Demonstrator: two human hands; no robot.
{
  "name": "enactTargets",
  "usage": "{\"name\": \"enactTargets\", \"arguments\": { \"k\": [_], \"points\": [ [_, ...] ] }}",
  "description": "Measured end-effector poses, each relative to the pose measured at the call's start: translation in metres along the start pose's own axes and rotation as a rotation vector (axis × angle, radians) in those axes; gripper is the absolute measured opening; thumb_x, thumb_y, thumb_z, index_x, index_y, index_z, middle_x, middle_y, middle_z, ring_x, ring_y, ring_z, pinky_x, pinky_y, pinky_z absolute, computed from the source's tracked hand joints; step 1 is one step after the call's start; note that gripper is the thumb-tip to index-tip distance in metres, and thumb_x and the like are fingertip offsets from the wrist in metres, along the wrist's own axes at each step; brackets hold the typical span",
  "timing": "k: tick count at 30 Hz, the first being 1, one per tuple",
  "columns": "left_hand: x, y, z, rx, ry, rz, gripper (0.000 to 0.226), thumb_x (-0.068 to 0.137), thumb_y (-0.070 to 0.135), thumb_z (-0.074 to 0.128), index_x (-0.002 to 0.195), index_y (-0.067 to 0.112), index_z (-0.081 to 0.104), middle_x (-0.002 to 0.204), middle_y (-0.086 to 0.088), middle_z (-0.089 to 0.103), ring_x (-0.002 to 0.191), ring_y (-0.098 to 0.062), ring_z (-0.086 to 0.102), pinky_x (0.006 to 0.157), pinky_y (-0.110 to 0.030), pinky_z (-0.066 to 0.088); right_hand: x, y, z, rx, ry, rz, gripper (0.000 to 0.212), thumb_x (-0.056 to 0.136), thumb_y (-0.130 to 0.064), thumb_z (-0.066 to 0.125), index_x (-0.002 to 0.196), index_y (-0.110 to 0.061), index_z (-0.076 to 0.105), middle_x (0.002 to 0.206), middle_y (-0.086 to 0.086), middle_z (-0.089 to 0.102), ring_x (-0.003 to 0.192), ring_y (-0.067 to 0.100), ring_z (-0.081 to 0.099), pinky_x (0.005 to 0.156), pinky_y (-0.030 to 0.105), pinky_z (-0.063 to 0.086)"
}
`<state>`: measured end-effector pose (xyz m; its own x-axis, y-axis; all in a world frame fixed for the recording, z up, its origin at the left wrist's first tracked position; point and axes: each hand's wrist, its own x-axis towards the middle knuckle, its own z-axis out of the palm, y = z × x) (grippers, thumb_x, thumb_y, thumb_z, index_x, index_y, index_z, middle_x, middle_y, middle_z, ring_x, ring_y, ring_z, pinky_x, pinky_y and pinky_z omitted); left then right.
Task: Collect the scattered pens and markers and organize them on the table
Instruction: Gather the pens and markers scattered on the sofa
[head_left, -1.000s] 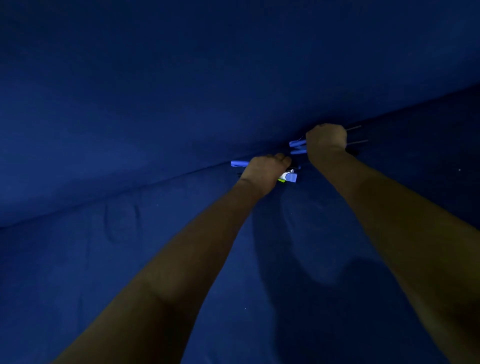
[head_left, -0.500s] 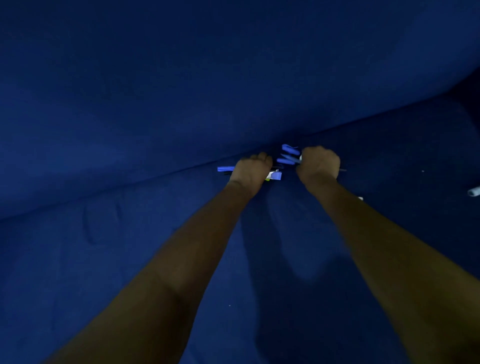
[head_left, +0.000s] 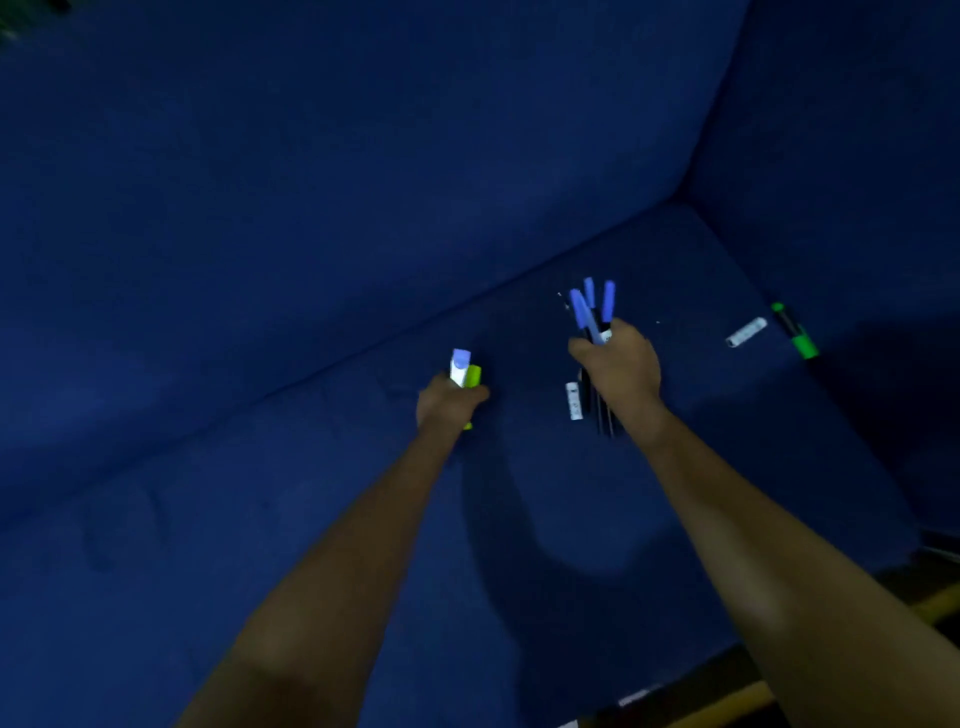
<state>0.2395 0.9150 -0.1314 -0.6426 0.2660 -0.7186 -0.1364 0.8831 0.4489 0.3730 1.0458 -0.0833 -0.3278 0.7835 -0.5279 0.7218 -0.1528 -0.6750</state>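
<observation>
My left hand (head_left: 448, 402) grips two markers (head_left: 464, 370) upright, one white with a blue cap and one yellow-green. My right hand (head_left: 621, 370) holds a bundle of pens (head_left: 592, 310); their blue caps stick out above my fingers and dark barrels and a white one hang below. Both hands hover over a dark blue sofa seat (head_left: 311, 519). A green highlighter (head_left: 795, 331) and a small white marker (head_left: 746, 332) lie on the seat to the right, near the armrest.
The sofa backrest (head_left: 363, 182) rises behind my hands and the armrest (head_left: 841, 182) closes off the right side. The seat's front edge runs along the lower right, with dark floor and a yellow strip (head_left: 727, 701) beyond it.
Both hands have lifted away from the crease at the back of the seat with the pens and markers held upright. The view has shifted, revealing the armrest and two more markers.
</observation>
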Motion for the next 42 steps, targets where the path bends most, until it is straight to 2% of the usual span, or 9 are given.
{"name": "enactTargets", "arguments": {
  "k": [6, 10, 13, 22, 26, 35, 37, 39, 42],
  "points": [
    [-0.042, 0.030, 0.117, -0.057, 0.075, 0.028, 0.037, 0.086, 0.023, 0.061, 0.114, 0.000, 0.051, 0.117, -0.014, 0.056, 0.099, -0.030, 0.060, 0.073, -0.031, 0.046, 0.005, 0.054, -0.054, 0.575, 0.113, 0.289, 0.013, 0.082, -0.011, 0.063, 0.072, -0.014, 0.055, 0.064, 0.004, 0.053, 0.058, 0.020, 0.053, 0.058, 0.031, 0.045],
    [-0.060, 0.029, 0.153, -0.126, 0.195, 0.061, 0.034, 0.092, 0.030, 0.058, 0.108, 0.003, 0.046, 0.108, -0.012, 0.057, 0.080, -0.022, 0.054, 0.065, -0.029, 0.039, 0.003, 0.085, -0.069, 0.753, 0.140, 0.458, 0.014, 0.086, -0.008, 0.063, 0.076, -0.013, 0.055, 0.064, 0.005, 0.053, 0.054, 0.015, 0.051, 0.049, 0.025, 0.044],
    [-0.059, 0.026, 0.162, 0.025, 0.233, 0.126, 0.040, 0.086, 0.032, 0.066, 0.106, 0.004, 0.045, 0.104, -0.011, 0.058, 0.083, -0.025, 0.059, 0.067, -0.035, 0.047, 0.005, 0.103, -0.070, 0.795, 0.093, 0.538, 0.010, 0.087, -0.011, 0.065, 0.081, -0.012, 0.056, 0.065, 0.006, 0.051, 0.056, 0.015, 0.050, 0.050, 0.025, 0.043],
    [-0.044, 0.035, 0.155, 0.142, 0.182, 0.174, 0.024, 0.080, 0.025, 0.064, 0.089, 0.005, 0.054, 0.082, -0.008, 0.062, 0.072, -0.025, 0.060, 0.063, -0.033, 0.049, 0.018, 0.103, -0.057, 0.998, 0.036, 0.566, 0.015, 0.084, -0.009, 0.064, 0.074, -0.015, 0.055, 0.054, 0.000, 0.048, 0.045, 0.011, 0.048, 0.041, 0.021, 0.041],
    [-0.040, 0.034, 0.147, 0.112, 0.122, 0.181, 0.022, 0.079, 0.025, 0.065, 0.084, 0.008, 0.052, 0.073, -0.004, 0.058, 0.064, -0.021, 0.056, 0.057, -0.030, 0.045, 0.023, 0.100, -0.053, 1.053, 0.034, 0.583, 0.006, 0.084, -0.010, 0.064, 0.087, -0.012, 0.059, 0.068, 0.000, 0.050, 0.059, 0.014, 0.050, 0.049, 0.026, 0.043],
    [-0.044, 0.036, 0.143, 0.111, 0.079, 0.188, 0.023, 0.077, 0.025, 0.064, 0.085, 0.006, 0.053, 0.074, -0.004, 0.059, 0.067, -0.024, 0.057, 0.061, -0.032, 0.047, 0.026, 0.096, -0.058, 1.368, 0.208, 0.346, 0.021, 0.086, 0.010, 0.052, 0.076, -0.007, 0.058, 0.074, 0.007, 0.060, 0.078, 0.018, 0.064, 0.067, 0.019, 0.055],
    [-0.043, 0.037, 0.141, 0.084, 0.061, 0.177, 0.020, 0.077, 0.023, 0.064, 0.082, 0.007, 0.052, 0.069, -0.002, 0.057, 0.064, -0.023, 0.056, 0.059, -0.031, 0.048, 0.027, 0.096, -0.074, 1.398, 0.226, 0.277, 0.022, 0.089, 0.010, 0.049, 0.077, -0.007, 0.057, 0.071, 0.008, 0.060, 0.080, 0.022, 0.069, 0.077, 0.027, 0.058],
    [-0.041, 0.035, 0.139, 0.031, 0.043, 0.169, 0.015, 0.077, 0.020, 0.063, 0.079, 0.009, 0.052, 0.070, -0.004, 0.060, 0.065, -0.028, 0.062, 0.063, -0.038, 0.056, 0.026, 0.096, -0.091, 1.309, 0.262, 0.263, 0.020, 0.091, 0.006, 0.051, 0.078, -0.008, 0.056, 0.061, 0.006, 0.058, 0.062, 0.017, 0.069, 0.063, 0.029, 0.060],
    [-0.042, 0.032, 0.138, -0.078, 0.031, 0.159, 0.013, 0.080, 0.011, 0.060, 0.076, 0.012, 0.049, 0.069, -0.002, 0.059, 0.064, -0.024, 0.063, 0.068, -0.047, 0.058, 0.030, 0.106, -0.114, 0.830, 0.354, 0.238, 0.012, 0.088, -0.005, 0.062, 0.081, -0.013, 0.056, 0.067, 0.009, 0.058, 0.047, 0.012, 0.059, 0.047, 0.026, 0.048]
  ]
}}
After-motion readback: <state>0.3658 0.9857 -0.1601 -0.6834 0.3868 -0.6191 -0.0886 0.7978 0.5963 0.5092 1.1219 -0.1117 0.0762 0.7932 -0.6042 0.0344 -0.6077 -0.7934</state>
